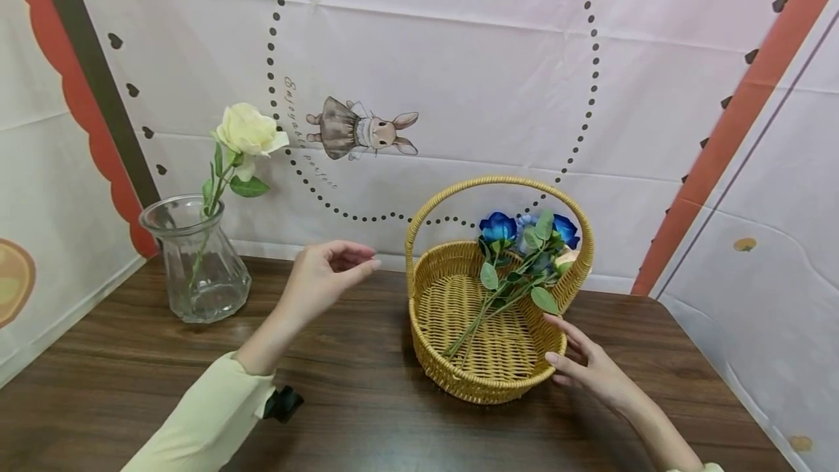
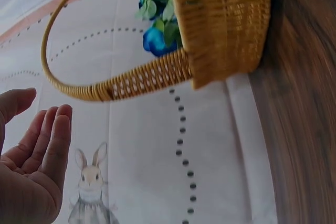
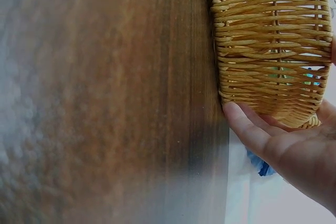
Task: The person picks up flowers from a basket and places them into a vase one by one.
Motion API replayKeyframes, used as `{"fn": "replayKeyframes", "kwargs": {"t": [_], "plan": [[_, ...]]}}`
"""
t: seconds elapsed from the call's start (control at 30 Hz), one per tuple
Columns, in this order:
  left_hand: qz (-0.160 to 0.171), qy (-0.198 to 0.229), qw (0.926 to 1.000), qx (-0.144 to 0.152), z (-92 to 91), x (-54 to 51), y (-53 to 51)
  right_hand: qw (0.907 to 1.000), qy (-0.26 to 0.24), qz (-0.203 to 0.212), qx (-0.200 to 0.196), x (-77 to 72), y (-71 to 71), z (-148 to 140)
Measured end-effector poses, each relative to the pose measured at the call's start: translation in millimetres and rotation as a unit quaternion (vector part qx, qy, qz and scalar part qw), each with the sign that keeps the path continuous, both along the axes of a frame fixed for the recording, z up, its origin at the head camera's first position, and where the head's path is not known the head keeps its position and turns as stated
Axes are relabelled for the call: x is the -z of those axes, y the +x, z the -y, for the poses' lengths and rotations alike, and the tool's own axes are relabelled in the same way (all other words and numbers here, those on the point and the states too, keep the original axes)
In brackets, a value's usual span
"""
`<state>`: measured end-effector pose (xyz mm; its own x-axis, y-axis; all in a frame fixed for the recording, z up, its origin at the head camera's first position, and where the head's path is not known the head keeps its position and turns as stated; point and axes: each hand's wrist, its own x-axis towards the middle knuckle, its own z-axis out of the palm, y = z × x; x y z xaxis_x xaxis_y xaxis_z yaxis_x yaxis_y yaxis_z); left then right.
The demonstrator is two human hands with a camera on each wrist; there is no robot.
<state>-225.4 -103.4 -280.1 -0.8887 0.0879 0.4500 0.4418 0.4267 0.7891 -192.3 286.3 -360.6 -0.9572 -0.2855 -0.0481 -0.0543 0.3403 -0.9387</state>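
Observation:
My left hand (image 1: 323, 279) is raised over the table between the vase and the basket, thumb and fingers apart and nothing held. In the left wrist view the same hand (image 2: 34, 166) shows at the lower left, short of the basket handle. My right hand (image 1: 590, 370) grips the right rim of the yellow wicker basket (image 1: 452, 381). The right wrist view shows fingers (image 3: 252, 132) against the basket's woven side. Blue roses (image 1: 498, 227) and other flowers lie in the basket, stems toward its near left. A cream rose (image 1: 249, 131) stands in a glass vase (image 1: 206, 275) at left.
The dark wooden table (image 1: 354, 406) carries both vase and basket. Behind it hangs a pale printed cloth (image 1: 459, 93) with a rabbit picture (image 1: 363, 130). The basket's tall arched handle (image 1: 501, 181) rises above the flowers.

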Motion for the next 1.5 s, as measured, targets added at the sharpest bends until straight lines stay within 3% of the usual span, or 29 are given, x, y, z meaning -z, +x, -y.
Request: {"fn": "replayKeyframes", "kwargs": {"t": [0.57,0.9,1.33,1.5], "plan": [[0.037,0.045,0.9947,0.085,-57.2,10.2,-3.9,1.0,0.002,-0.001,-0.005,-0.7,0.0,-2.5],[0.046,0.032,0.9914,0.118,-81.6,22.9,-6.0,1.0,-0.003,0.0,-0.007,-0.6,-0.8,-2.0],[0.085,-0.002,0.9892,0.119,-107.3,39.5,-18.6,1.0,-0.005,-0.002,-0.007,-0.8,-1.1,-0.5],[0.09,-0.044,0.988,0.118,-115.8,46.1,-21.9,1.0,-0.006,0.004,-0.004,-0.9,-1.0,-0.3]]}}
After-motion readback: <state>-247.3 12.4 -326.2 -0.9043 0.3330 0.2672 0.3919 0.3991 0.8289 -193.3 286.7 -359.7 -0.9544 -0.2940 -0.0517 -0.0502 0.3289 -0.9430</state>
